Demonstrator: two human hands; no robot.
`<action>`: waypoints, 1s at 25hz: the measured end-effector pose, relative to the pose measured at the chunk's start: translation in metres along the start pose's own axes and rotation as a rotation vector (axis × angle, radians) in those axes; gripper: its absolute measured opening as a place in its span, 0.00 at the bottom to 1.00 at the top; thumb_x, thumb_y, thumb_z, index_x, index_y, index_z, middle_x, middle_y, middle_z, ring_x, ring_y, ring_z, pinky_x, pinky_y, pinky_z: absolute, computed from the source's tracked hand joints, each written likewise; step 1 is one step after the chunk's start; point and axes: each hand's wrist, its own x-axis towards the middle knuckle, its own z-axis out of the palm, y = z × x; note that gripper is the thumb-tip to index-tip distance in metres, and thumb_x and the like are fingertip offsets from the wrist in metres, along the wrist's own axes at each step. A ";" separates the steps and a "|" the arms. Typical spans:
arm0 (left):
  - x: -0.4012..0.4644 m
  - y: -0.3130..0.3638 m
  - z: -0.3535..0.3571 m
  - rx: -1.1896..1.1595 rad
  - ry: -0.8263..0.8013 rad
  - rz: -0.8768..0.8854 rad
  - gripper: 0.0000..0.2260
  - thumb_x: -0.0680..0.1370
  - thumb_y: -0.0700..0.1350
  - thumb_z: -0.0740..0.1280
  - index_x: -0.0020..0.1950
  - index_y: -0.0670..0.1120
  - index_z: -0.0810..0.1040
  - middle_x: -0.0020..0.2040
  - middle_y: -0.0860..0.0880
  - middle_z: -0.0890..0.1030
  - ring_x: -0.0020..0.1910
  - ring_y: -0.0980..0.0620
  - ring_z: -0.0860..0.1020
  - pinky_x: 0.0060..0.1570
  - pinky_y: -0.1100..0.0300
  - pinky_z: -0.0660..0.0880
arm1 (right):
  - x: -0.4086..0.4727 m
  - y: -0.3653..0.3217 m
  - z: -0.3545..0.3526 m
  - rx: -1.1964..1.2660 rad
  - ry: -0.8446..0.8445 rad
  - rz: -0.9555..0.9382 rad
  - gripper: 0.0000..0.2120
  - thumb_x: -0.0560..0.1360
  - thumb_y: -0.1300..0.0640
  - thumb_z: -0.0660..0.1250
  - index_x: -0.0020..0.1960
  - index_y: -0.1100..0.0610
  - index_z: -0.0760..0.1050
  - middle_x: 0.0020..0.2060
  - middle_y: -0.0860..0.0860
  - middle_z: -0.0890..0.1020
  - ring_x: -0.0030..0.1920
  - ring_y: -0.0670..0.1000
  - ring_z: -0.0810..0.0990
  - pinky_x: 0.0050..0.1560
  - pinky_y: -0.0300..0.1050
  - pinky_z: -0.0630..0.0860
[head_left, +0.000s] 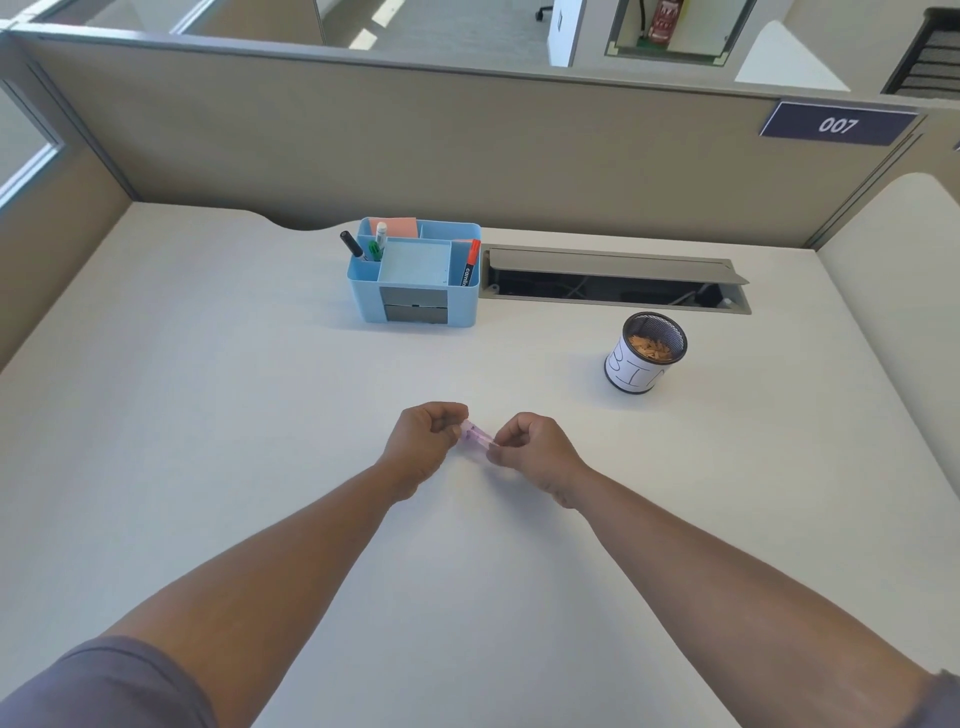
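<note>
Pinches a short pink stick (477, 435), maybe a marker, at both ends: left grip (423, 441) curled round the far end, right grip (535, 452) curled round the near end. Hangs just over the white counter (208, 415), well apart from the blue box (363, 296) and the mesh cup (631, 371). Lies on a slant, from far-left to near-right, straight between both. Probably needs a pull along that slant to slide a cap off, not a sideways bend.

Pen (475, 435) between left hand (423, 441), right hand (535, 452)
</note>
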 end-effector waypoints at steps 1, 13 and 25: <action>0.001 -0.002 -0.001 0.151 0.053 0.028 0.12 0.82 0.38 0.65 0.61 0.49 0.83 0.62 0.48 0.84 0.60 0.50 0.81 0.54 0.68 0.74 | 0.001 0.001 0.001 -0.068 0.023 -0.018 0.08 0.69 0.57 0.78 0.42 0.52 0.79 0.41 0.51 0.83 0.39 0.50 0.78 0.42 0.44 0.74; 0.045 -0.016 -0.025 1.088 0.086 0.282 0.24 0.84 0.40 0.52 0.82 0.44 0.58 0.85 0.46 0.54 0.84 0.44 0.51 0.80 0.50 0.49 | 0.072 -0.087 0.008 -0.384 0.292 -0.448 0.04 0.75 0.58 0.72 0.50 0.53 0.82 0.41 0.50 0.84 0.42 0.51 0.79 0.42 0.44 0.77; 0.094 -0.008 -0.050 1.094 0.136 0.324 0.25 0.86 0.49 0.46 0.83 0.45 0.54 0.85 0.48 0.51 0.84 0.47 0.48 0.80 0.54 0.44 | 0.173 -0.175 0.021 -0.499 0.317 -0.597 0.07 0.76 0.63 0.71 0.53 0.59 0.83 0.41 0.48 0.79 0.42 0.52 0.76 0.46 0.41 0.70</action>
